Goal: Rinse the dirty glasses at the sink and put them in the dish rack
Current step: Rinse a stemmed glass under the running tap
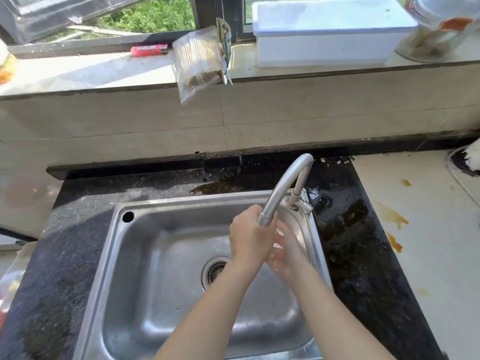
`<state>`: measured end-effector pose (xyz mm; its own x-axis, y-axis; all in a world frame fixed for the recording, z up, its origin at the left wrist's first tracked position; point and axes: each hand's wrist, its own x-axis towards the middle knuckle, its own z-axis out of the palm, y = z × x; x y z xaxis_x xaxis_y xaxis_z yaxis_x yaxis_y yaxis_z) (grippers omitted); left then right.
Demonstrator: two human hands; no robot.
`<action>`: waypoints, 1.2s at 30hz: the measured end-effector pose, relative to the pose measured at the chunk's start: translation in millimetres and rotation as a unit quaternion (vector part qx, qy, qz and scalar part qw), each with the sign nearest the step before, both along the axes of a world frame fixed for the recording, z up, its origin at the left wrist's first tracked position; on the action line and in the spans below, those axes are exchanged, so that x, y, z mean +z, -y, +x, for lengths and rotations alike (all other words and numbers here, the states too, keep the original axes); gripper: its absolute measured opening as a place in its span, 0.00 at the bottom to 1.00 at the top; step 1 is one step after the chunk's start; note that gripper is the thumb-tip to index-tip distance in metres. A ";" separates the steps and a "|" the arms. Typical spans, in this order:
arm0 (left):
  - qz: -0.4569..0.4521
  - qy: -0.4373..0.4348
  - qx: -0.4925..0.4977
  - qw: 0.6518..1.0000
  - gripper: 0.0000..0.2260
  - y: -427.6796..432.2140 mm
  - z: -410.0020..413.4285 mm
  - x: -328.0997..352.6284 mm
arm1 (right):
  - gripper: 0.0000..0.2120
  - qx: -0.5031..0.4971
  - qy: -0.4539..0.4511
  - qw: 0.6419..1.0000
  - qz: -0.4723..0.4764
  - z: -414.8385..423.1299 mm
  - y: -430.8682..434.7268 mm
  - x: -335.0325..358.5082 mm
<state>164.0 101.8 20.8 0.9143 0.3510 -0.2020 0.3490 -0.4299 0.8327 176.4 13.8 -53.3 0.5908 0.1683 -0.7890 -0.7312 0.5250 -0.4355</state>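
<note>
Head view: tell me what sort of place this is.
Probably a home kitchen: a steel sink with a curved tap, set in a dark counter below a windowsill.

Sunlit window (155, 14) above pale tiled wall (130, 120); dark speckled countertop (78, 216).

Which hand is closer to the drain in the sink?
Left. The left hand is just up and right of the drain; the right hand is farther right, by the sink wall.
</note>
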 end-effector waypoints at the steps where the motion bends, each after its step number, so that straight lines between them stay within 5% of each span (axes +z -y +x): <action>1: 0.016 -0.002 -0.005 1.000 0.16 -0.7 -1.3 1.1 | 0.13 -0.001 0.003 1.000 -0.001 1.4 -0.6 1.4; 6: 0.075 -0.113 -0.062 0.989 0.08 -18.7 1.8 5.4 | 0.18 -0.006 0.037 0.998 -0.059 7.4 -7.4 1.7; 11: -0.083 -0.299 -0.167 0.936 0.08 -60.1 -1.3 2.7 | 0.12 0.031 0.111 0.982 -0.147 9.5 -14.4 10.3; 17: -0.042 -0.291 -0.253 0.922 0.10 -69.6 -22.6 -19.9 | 0.07 0.146 0.264 0.913 -0.275 5.8 -24.4 30.6; 20: -0.037 -0.247 -0.225 0.942 0.03 -62.8 -28.2 -37.8 | 0.11 0.171 0.326 0.873 -0.320 -2.1 -30.9 41.6; 23: -0.057 -0.193 -0.177 0.964 0.07 -59.9 -28.3 -46.2 | 0.11 0.235 0.356 0.839 -0.339 0.5 -23.3 55.3; 25: -0.047 -0.171 -0.174 0.969 0.07 -59.8 -27.1 -49.5 | 0.12 0.308 0.383 0.787 -0.373 1.8 -14.6 63.5; 28: -0.022 -0.169 -0.164 0.972 0.08 -57.9 -25.3 -52.2 | 0.17 0.228 0.506 0.563 -0.612 1.1 -9.7 65.0; 29: -0.024 -0.167 -0.156 0.973 0.07 -56.8 -24.6 -52.3 | 0.17 0.198 0.523 0.527 -0.640 -0.1 -10.7 63.1; 30: -0.030 -0.161 -0.150 0.975 0.08 -55.6 -23.8 -52.5 | 0.15 0.213 0.514 0.543 -0.629 0.4 -10.6 64.3; 32: -0.042 -0.155 -0.147 0.976 0.08 -53.7 -24.3 -51.4 | 0.13 0.295 0.454 0.663 -0.517 3.9 -10.2 68.3; 33: -0.048 -0.149 -0.146 0.977 0.08 -53.9 -25.4 -52.3 | 0.13 0.344 0.420 0.694 -0.473 4.7 -8.8 70.7; 36: -0.058 -0.127 -0.143 0.980 0.07 -58.2 -30.6 -56.3 | 0.12 0.456 0.397 0.656 -0.451 7.2 -3.0 79.9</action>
<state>133.4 159.9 -35.5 0.8865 0.0483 -0.4602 0.4311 -0.4474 0.7836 183.6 16.8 26.6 0.8544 0.4140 -0.3140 0.0844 -0.7068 -0.7023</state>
